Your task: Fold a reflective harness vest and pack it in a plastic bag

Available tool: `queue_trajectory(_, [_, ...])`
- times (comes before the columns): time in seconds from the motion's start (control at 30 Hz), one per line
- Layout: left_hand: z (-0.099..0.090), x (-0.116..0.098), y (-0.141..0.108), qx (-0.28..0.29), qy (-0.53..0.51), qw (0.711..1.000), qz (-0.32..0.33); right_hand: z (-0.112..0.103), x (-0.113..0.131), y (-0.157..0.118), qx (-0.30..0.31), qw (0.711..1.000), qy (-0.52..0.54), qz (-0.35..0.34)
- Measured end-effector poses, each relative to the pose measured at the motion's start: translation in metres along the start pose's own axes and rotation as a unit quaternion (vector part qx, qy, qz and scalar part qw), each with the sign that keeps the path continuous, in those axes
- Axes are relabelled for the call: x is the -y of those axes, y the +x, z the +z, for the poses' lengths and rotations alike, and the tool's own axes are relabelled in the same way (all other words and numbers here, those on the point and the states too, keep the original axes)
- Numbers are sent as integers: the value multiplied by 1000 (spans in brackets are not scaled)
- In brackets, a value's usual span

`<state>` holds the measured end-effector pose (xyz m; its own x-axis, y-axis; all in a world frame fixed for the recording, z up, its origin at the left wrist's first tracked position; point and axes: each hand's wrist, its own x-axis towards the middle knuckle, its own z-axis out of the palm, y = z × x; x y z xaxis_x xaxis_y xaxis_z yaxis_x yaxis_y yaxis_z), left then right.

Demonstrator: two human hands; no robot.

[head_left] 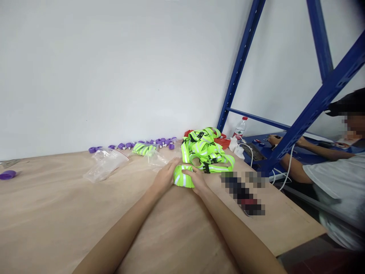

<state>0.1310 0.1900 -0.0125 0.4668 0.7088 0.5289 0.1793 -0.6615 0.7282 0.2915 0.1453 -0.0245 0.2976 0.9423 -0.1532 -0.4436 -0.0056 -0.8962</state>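
A folded bundle of neon-green reflective strap (pixel 180 180) with silvery-white stripes sits between my two hands, low over the wooden table (pixel 114 228). My left hand (pixel 165 176) grips its left edge, fingers pointing forward. On the opposite edge my right hand (pixel 199 179) holds it, thumb laid across the top. Just beyond lies a tangled heap of the same reflective straps (pixel 203 146), with black buckles (pixel 206 167) showing among them. To the left of the heap, a clear plastic bag with green strap inside (pixel 144 148) rests on the table.
An empty-looking clear bag (pixel 107 165) and several purple items (pixel 121 146) lie along the wall; another purple piece (pixel 7 174) is far left. Blue metal shelving (pixel 242 57), a bottle (pixel 240 128) and a blurred-out object (pixel 242 194) are right. A co-worker (pixel 336 179) sits beyond.
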Motion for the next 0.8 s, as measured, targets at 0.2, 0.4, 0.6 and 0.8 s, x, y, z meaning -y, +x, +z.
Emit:
queue_trajectory(0.2, [13,6,-6,48,90,977,186,1,-11,8,-35,993,109,-41])
queue_trajectory(0.4, [18,-12,-8,3,6,985,172,-3,-9,11,-66,982,176,-35])
queue_trajectory(0.6, [14,-39,9,-122,-216,966,-70,-8,-3,15,-34,979,198,-42])
queue_trajectory(0.8, [8,-25,9,53,-207,945,-246,-7,3,13,-23,977,205,-59])
